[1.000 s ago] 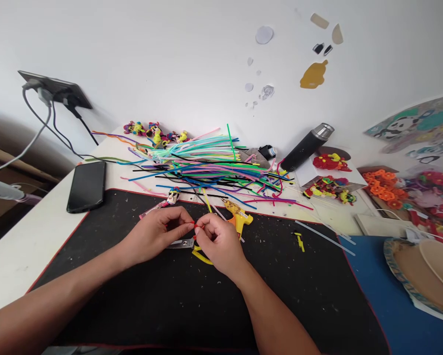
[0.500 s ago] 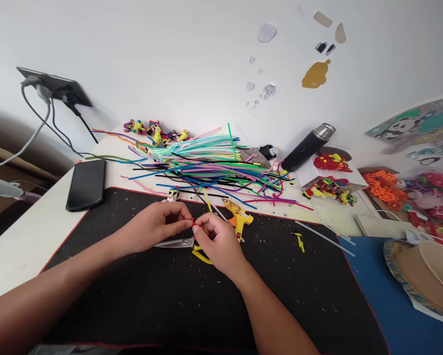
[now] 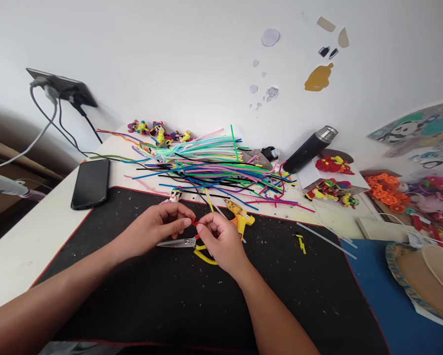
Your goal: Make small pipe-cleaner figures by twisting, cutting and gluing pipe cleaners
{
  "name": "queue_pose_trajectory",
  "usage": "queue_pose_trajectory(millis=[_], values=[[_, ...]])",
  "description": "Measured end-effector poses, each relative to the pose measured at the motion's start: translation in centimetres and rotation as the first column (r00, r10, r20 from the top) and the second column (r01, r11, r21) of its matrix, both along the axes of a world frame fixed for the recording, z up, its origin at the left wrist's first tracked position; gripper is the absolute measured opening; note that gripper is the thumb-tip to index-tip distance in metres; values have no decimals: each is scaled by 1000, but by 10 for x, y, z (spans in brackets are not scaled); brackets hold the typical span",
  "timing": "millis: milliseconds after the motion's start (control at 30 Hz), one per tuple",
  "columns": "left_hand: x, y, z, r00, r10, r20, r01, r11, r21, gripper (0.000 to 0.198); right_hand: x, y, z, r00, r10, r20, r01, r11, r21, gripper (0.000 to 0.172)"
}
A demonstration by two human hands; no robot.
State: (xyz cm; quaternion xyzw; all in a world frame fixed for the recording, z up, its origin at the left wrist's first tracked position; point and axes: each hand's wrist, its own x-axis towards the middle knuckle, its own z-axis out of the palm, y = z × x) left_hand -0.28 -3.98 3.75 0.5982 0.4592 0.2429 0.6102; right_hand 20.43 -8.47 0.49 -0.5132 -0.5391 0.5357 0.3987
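Between the fingertips of both hands is a short bent piece of red pipe cleaner (image 3: 195, 223). My left hand (image 3: 161, 226) pinches its left end between thumb and fingers. From the other side, my right hand (image 3: 223, 240) has its thumb and forefinger closed on the right end. Just under the hands lie scissors (image 3: 177, 243) with yellow handles, partly covered by my right hand. Behind my right hand rests a yellow glue gun (image 3: 245, 223). A small figure (image 3: 176, 195) with a white body stands behind my left hand.
Many coloured pipe cleaners (image 3: 206, 170) are heaped at the back of the black mat (image 3: 154, 301). A phone (image 3: 90, 184) lies left; a black flask (image 3: 310, 149) leans at back right. Yellow scraps (image 3: 301, 244) and clear sticks (image 3: 328, 241) lie right, near a round tray (image 3: 409, 286).
The red piece shows a little more between my fingertips, which have moved slightly apart. The whole view has shifted a little; both hands keep their grip.
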Motion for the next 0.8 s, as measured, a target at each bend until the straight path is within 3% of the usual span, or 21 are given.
queue_pose_trajectory(millis=[567,667,800], values=[[-10,0,2,985,-133,-110,134,991,5,45,0,-1,-5,999,40,20,-41,999,28,15],[-26,6,-4,986,-83,-148,90,995,42,47,0,-1,-5,1000,22,22,-23,999,37,18],[-53,17,-12,925,62,-375,16,979,201,51,1,-1,-5,1000,-5,28,5,1000,28,24]])
